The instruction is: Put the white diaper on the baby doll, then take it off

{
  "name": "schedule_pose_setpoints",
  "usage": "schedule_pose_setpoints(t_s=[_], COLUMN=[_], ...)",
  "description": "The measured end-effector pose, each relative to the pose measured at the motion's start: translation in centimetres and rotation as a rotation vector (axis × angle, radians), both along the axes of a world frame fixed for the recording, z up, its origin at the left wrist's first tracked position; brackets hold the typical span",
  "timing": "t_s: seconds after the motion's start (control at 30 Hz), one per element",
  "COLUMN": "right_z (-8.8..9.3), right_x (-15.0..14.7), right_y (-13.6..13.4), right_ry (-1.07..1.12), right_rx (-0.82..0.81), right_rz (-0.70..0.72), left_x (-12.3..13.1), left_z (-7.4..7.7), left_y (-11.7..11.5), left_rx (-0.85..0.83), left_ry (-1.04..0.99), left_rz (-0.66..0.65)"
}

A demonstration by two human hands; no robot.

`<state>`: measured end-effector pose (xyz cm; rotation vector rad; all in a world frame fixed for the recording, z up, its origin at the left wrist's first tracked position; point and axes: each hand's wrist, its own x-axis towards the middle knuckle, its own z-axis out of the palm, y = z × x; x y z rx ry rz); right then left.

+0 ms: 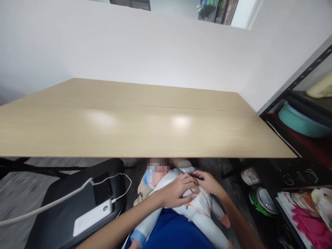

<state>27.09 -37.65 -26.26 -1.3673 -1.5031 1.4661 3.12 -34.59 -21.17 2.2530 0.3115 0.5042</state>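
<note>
A baby doll [201,207] in a white printed suit with blue cuffs lies on my lap, below the front edge of a long light-wood table [135,121]. My left hand [176,190] rests on the doll's chest with fingers curled over the fabric. My right hand [209,183] meets it from the right, fingers pinched on the suit near the doll's shoulder. The doll's head points toward the table and its legs stretch to the lower right.
A black chair [64,211] at the left carries a white power bank [92,216], a dark phone [103,190] and a white cable [52,204]. A dark metal shelf [298,117] at the right holds a teal basin [298,121]; bowls and bags lie below. A white wall stands behind the table.
</note>
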Motion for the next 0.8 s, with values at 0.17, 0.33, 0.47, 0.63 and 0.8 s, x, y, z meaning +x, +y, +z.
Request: schedule_pose_setpoints(t_s=[0.17, 0.33, 0.47, 0.63, 0.8], right_z=[-2.0, -3.4, -4.0, -1.7, 3.5], right_x=[-0.2, -0.2, 0.5, 0.9, -1.5], right_y=[-0.5, -0.1, 1.0, 0.8, -1.1], right_ry=[-0.022, -0.072, -0.111, -0.172, -0.169], right_rx=[-0.004, 0.048, 0.105, 0.169, 0.298], right_rz=[-0.100, -0.167, -0.245, -0.302, 0.064], left_x=[-2.5, -3.2, -3.0, -4.3, -6.1], left_z=[0.1, -0.6, -0.5, 0.0, -0.7], left_y=[-1.4, -1.8, -1.7, -2.9, -6.0], left_rx=[-0.022, -0.111, -0.191, -0.186, -0.107], left_ry=[-0.028, -0.026, -0.055, -0.166, -0.205], left_rz=[0.130, 0.186, 0.223, 0.240, 0.160])
